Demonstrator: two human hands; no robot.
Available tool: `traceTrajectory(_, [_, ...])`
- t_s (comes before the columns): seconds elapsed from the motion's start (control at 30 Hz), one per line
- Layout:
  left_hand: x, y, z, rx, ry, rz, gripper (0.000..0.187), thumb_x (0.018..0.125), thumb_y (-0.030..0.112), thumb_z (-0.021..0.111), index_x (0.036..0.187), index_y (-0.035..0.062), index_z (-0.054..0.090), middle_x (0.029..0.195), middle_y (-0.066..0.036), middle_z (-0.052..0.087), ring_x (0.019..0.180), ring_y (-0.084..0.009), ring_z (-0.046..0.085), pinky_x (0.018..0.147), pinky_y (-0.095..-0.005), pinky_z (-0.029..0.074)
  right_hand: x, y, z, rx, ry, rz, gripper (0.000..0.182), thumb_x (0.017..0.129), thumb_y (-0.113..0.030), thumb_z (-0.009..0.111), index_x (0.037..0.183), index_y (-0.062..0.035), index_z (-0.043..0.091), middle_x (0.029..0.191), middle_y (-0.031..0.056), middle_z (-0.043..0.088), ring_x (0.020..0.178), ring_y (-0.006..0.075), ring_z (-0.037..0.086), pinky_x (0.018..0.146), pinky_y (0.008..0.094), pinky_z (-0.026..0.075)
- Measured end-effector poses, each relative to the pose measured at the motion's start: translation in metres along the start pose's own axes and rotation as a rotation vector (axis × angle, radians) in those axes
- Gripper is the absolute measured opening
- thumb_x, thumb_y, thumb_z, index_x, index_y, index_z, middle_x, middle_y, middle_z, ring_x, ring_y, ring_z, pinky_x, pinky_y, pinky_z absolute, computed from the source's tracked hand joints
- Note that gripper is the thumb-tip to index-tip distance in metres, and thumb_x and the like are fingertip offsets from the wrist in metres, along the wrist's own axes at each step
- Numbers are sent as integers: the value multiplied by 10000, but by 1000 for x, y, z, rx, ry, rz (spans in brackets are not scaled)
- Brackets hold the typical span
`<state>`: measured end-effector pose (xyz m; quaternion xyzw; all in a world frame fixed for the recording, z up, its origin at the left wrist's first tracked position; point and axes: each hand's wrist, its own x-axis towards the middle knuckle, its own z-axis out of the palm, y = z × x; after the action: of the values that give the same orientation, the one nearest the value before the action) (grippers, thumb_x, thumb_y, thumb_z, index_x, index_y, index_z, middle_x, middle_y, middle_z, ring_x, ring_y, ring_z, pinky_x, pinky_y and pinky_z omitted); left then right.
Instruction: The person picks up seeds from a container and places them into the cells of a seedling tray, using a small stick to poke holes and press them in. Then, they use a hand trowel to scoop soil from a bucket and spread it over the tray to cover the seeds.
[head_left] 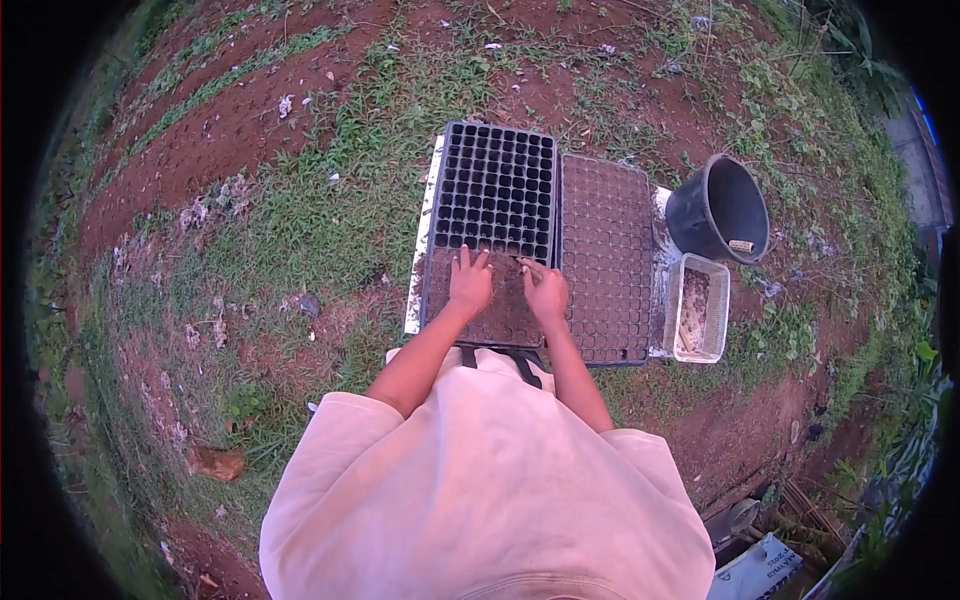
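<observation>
A black seedling tray [497, 190] lies in front of me, its far cells empty and its near part covered with brown soil [500, 318]. On the soil at the left, close to the edge of the empty cells, my left hand [471, 281] rests with its fingers spread. My right hand [545, 290] touches the soil near the tray's right edge, its fingers bent; what they hold, if anything, is too small to tell. Directly to the right is a second tray [605, 260], its cells filled with soil.
A dark bucket [690, 215] leans at the right, with a white basket [724, 310] holding some soil below it. A white board [413, 290] shows under the trays. Grass and bare earth surround them.
</observation>
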<state>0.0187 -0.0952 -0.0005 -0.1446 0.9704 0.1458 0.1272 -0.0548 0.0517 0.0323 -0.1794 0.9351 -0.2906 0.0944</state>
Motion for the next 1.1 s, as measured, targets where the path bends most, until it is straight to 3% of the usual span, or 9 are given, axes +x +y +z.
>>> traceTrajectory(0.43, [-7,1,-6,-51,7,-18,334,880,189,540,1185,110,649,1485,-50,381,1391,-404,254,1107,-553,262,-5,15,6,222,77,-244,229,848,-94,628,1056,-119,720,1022,94,699,918,283,620,862,363,484])
traceTrajectory(0.67, [-5,0,-2,-34,32,2,324,883,193,537,1174,109,653,1464,-55,409,1394,-399,254,1112,-540,263,-6,17,9,245,81,-279,230,848,-94,623,1060,-112,714,1040,92,694,942,286,612,872,360,477])
traceTrajectory(0.73, [-6,0,-2,-32,34,1,323,883,194,537,1172,110,654,1460,-56,414,1394,-399,254,1113,-538,263,-6,17,9,156,-15,-205,233,850,-99,624,1064,-117,714,1046,92,694,967,282,608,893,359,475])
traceTrajectory(1.1, [-6,0,-1,-38,36,-11,334,869,191,561,1182,126,654,1478,-42,392,1396,-394,247,1110,-522,264,-5,14,9,183,45,-252,254,819,-77,617,1048,-121,718,1037,79,700,912,286,612,859,351,480])
